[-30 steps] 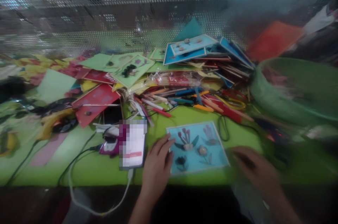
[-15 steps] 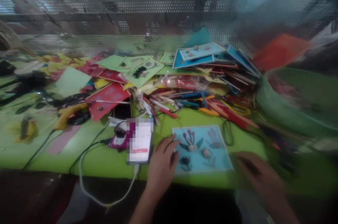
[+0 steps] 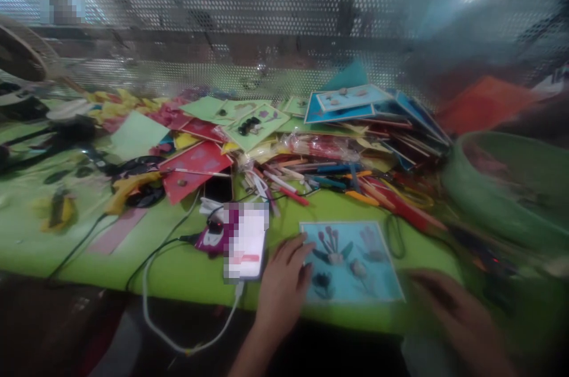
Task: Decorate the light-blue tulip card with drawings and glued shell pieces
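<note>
A blue card [image 3: 349,291] with flower shapes and small stones on it lies flat near the green table's front edge. My left hand [image 3: 284,276] rests at the card's left edge, its fingers stretched out and touching the border. Just past the card's right edge, my right hand [image 3: 453,306] hovers over the table edge. Its fingers are extended, with a gap to the thumb and nothing visible between them; motion blurs it slightly. Left of my left hand lies a phone [image 3: 249,240] with a lit screen and a white cable [image 3: 195,346] plugged in.
A yellow glue gun [image 3: 128,190] with a cord lies to the left. Pens [image 3: 288,184], more cards [image 3: 255,125] and plastic-wrapped items crowd the back. At right stand a green basin [image 3: 493,187] and a dark tool [image 3: 482,258]. A perforated metal panel [image 3: 267,21] rises behind.
The whole view has shifted, so everything appears slightly further right and lower. Both hands keep about the same place relative to the blue card.
</note>
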{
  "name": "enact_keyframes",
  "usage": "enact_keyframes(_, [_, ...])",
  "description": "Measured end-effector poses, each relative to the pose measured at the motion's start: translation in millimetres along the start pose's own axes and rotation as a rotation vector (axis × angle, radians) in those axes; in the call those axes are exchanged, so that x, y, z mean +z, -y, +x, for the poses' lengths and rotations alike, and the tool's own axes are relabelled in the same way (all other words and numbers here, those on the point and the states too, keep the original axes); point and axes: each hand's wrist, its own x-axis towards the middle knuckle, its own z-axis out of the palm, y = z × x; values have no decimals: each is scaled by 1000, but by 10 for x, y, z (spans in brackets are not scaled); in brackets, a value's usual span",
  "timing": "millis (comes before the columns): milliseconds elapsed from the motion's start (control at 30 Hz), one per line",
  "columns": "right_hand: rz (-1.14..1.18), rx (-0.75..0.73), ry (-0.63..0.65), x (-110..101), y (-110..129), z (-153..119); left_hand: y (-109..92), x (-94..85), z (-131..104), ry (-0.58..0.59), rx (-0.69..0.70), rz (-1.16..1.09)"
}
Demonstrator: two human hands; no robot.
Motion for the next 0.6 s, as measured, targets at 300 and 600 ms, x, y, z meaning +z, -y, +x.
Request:
enact_keyframes(300, [-220, -219, 130, -46, 700, 1031, -7, -18, 3, -11, 19, -71])
enact_keyframes(600, [-393, -445, 349, 962, 1245, 2011, -8, -29, 1, 5, 18, -114])
